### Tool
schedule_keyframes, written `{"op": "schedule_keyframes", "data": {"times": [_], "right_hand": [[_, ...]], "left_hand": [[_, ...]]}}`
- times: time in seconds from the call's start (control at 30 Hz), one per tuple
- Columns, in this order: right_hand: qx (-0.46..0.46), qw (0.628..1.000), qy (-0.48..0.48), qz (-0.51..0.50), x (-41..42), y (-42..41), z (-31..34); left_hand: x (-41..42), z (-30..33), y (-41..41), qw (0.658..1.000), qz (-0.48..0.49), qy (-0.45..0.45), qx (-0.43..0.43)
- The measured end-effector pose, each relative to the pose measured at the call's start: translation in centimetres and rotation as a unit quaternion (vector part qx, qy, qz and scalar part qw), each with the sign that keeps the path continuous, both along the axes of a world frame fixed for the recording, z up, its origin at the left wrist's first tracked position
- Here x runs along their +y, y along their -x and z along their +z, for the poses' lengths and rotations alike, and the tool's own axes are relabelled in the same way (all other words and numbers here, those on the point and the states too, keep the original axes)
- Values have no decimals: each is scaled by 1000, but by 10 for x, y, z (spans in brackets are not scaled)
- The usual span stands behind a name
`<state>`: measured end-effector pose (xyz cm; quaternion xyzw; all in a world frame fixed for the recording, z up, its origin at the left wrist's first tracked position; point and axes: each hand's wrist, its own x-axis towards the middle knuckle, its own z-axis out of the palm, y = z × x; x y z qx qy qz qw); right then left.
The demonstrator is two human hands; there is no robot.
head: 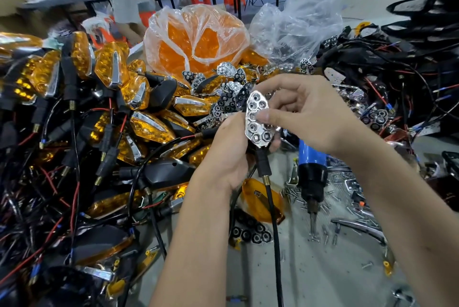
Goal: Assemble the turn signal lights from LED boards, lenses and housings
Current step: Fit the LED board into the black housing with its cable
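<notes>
Both hands meet over one part: the right hand (305, 118) comes in from the right with its thumb laid flat on the face of the chrome reflector (258, 118) and its fingers curled behind the top edge, pinching it, while the left hand (228, 155) wraps round from below and behind, gripping what seems to be the black housing, mostly hidden by the palm. Out of the bottom of that grip hangs the black stem (262, 165) with its brass spring collar and a cable running down toward the viewer.

The reflector looks only part seated, so the likely step is pressing it home. If the thumb pushes on one side, the plate could tilt and jam crooked, or spring out and drop among the loose parts. Whether an LED board already lies under it I cannot tell; closing up without one would mean a dead lamp.

Just below the hands an amber lens (263, 200) lies on the floor, near a blue screwdriver (311, 170) and scattered screws (320, 229). Left of the hands rises a heap of finished lights (139, 108); beyond them sits a bag of lenses (196, 38). The hanging cable could snag the red and black wires (74, 195) of that pile.
</notes>
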<state>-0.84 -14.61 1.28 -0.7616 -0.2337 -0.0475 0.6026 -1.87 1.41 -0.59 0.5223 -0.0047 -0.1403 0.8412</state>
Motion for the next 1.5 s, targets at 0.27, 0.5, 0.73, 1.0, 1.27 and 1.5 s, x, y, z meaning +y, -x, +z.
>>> {"op": "schedule_keyframes", "data": {"times": [0.27, 0.5, 0.73, 1.0, 1.27, 1.5], "right_hand": [[-20, 999, 47, -5, -1, 0, -1], [-7, 998, 63, 25, -1, 5, 5], [-32, 986, 160, -14, -6, 4, 4], [134, 990, 34, -2, 3, 5, 3], [168, 985, -33, 18, 2, 7, 1], [105, 993, -14, -44, -1, 5, 4]], "left_hand": [[-4, -1, -2, 993, -16, 87, 84], [-2, -5, -2, 992, -34, 96, 76], [-4, -8, -3, 988, -8, 130, 81], [-12, 3, -1, 980, 48, 189, 42], [-9, 0, 1, 978, 6, 208, -16], [0, -3, -4, 991, 86, 60, -82]]}}
